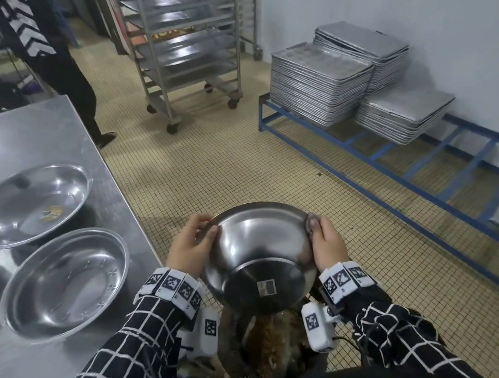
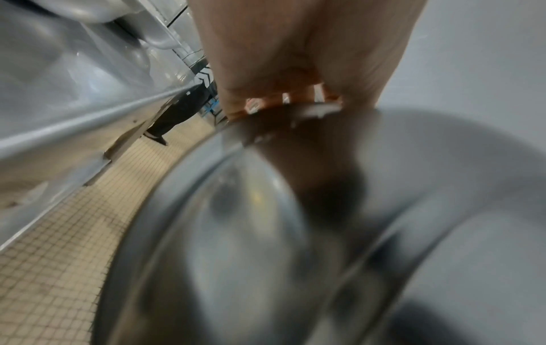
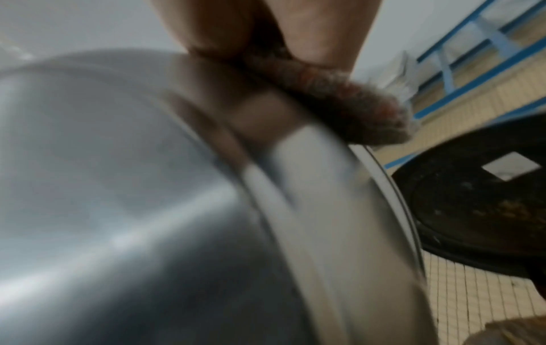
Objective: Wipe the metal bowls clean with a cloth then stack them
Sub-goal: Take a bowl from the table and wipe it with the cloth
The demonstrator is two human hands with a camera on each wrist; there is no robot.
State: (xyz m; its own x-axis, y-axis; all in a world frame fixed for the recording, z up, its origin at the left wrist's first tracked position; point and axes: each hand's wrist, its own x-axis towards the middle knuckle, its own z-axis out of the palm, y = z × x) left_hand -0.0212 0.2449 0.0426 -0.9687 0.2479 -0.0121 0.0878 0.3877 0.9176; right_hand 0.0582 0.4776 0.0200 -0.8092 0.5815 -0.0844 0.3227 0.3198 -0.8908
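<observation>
I hold a metal bowl (image 1: 258, 258) tilted on edge over a dark bin (image 1: 265, 356), its underside with a small sticker facing me. My left hand (image 1: 205, 228) grips the left rim, thumb on the outside. My right hand (image 1: 316, 226) grips the right rim with a fuzzy grey-brown cloth (image 1: 312, 221) pinched against it. In the right wrist view the cloth (image 3: 363, 116) sticks out from under the fingers over the bowl (image 3: 147, 186). The left wrist view shows my left hand (image 2: 280, 58) on the blurred bowl (image 2: 266, 233). Two more metal bowls, far (image 1: 29, 205) and near (image 1: 66, 283), sit upright on the steel table (image 1: 25, 133).
The bin (image 3: 472, 198) holds brown food scraps. A person (image 1: 64, 64) stands by the table's far corner. A wheeled tray rack (image 1: 186, 47) stands beyond on the tiled floor. Stacks of metal trays (image 1: 338, 80) rest on a low blue frame (image 1: 396, 149) along the right wall.
</observation>
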